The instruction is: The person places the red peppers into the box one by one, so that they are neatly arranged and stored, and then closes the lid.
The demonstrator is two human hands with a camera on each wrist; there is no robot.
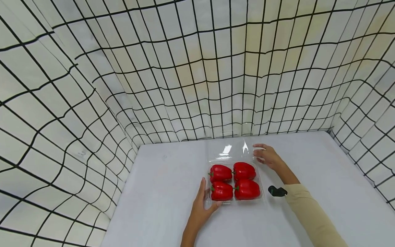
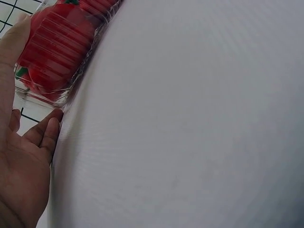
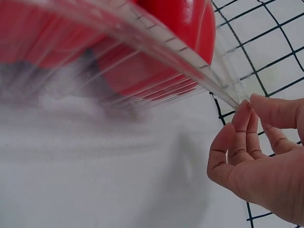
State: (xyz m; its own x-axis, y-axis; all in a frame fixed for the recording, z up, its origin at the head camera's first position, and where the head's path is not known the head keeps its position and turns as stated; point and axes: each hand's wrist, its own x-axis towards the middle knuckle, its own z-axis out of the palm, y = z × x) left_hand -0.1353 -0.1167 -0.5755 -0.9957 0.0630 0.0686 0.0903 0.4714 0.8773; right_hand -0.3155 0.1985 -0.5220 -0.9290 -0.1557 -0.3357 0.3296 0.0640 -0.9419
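A clear plastic clamshell container (image 1: 233,202) stands on the table with its lid (image 1: 216,149) raised at the back. Several red bell peppers (image 1: 222,191) with green stems lie in its base, in two rows. My left hand (image 1: 199,209) rests against the container's near left corner, thumb along the front and fingers extended up the left side. In the left wrist view, the thumb (image 2: 14,42) lies by the ribbed wall. At the lid's right side, my right hand (image 1: 267,156) pinches the thin plastic edge between thumb and fingertips, which the right wrist view shows closely.
A white-covered table (image 1: 166,192) extends around the container. White walls with black grid netting (image 1: 216,68) rise at the back and both sides. A dark device (image 1: 277,191) is strapped at the right wrist, beside a beige sleeve (image 1: 308,212).
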